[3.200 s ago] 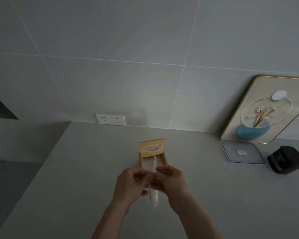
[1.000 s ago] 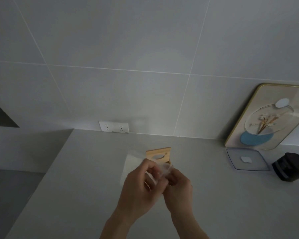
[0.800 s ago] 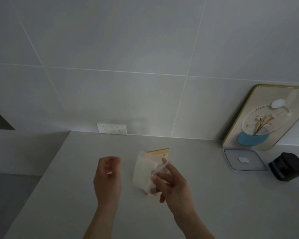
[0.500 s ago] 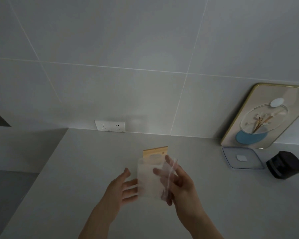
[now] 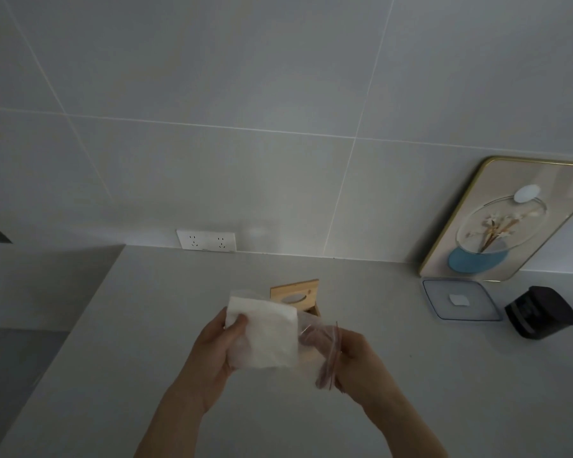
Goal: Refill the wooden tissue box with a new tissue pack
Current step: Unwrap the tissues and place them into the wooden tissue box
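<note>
Left hand [image 5: 214, 350] fingers grip tissue stack [image 5: 265, 335]; right hand [image 5: 353, 358] fingers pinch clear wrapper [image 5: 318, 345].

Dim, flat, greyish light; soft focus; wide-angle bending at edges.

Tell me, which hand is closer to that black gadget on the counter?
The right hand. It holds the clear plastic wrapper on the side of the black gadget, though well apart from it. The left hand, gripping the white tissue stack, is farther off.
</note>
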A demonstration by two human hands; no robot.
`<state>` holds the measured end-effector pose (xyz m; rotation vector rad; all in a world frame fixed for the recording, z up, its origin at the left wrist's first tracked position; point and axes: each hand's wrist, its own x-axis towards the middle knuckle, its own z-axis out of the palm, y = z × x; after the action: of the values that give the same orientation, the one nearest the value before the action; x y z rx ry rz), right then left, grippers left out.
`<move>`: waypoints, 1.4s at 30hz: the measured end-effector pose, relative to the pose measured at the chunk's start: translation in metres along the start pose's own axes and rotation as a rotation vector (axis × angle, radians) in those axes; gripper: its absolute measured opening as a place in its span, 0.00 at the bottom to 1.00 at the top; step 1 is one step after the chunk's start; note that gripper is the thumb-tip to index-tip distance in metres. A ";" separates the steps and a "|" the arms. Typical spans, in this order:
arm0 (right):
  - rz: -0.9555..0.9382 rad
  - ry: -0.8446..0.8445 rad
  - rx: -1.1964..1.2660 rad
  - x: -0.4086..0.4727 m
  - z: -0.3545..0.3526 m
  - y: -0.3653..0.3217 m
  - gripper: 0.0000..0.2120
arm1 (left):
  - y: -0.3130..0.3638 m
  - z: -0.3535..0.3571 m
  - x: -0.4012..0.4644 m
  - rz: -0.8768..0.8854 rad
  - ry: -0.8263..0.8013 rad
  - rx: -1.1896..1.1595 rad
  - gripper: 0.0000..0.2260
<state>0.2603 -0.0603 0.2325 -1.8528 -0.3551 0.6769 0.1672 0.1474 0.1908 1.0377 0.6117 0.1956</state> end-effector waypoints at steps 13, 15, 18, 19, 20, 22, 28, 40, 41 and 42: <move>0.083 -0.168 0.169 0.014 0.007 -0.009 0.08 | -0.001 0.009 -0.003 0.183 -0.035 0.303 0.13; 0.111 -0.101 0.180 0.019 0.013 -0.004 0.06 | -0.003 0.010 -0.003 0.180 -0.051 0.335 0.13; 0.127 -0.013 0.170 0.025 0.016 0.004 0.06 | -0.005 0.007 -0.002 0.156 -0.025 0.339 0.12; 0.128 -0.013 0.172 0.027 0.015 0.006 0.05 | -0.005 0.004 -0.001 0.152 0.001 0.341 0.10; 0.133 -0.012 0.190 0.027 0.014 0.007 0.05 | -0.006 0.001 0.000 0.148 0.025 0.337 0.07; 0.171 0.020 0.215 0.030 0.012 0.011 0.01 | -0.007 -0.003 0.001 0.121 0.073 0.310 0.05; 0.254 0.195 0.139 0.039 0.003 0.026 0.06 | -0.014 -0.035 0.009 0.059 0.326 0.176 0.07; 0.396 0.312 0.117 0.051 0.008 0.062 0.10 | -0.071 -0.111 0.013 -0.186 0.697 0.272 0.11; 0.401 0.303 0.112 0.051 0.008 0.064 0.09 | -0.075 -0.116 0.015 -0.207 0.702 0.357 0.13; 0.405 0.290 0.108 0.053 0.009 0.066 0.09 | -0.079 -0.121 0.016 -0.228 0.713 0.398 0.17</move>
<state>0.2921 -0.0501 0.1547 -1.9019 0.2486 0.6683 0.1024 0.2046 0.0742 1.2682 1.4519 0.2499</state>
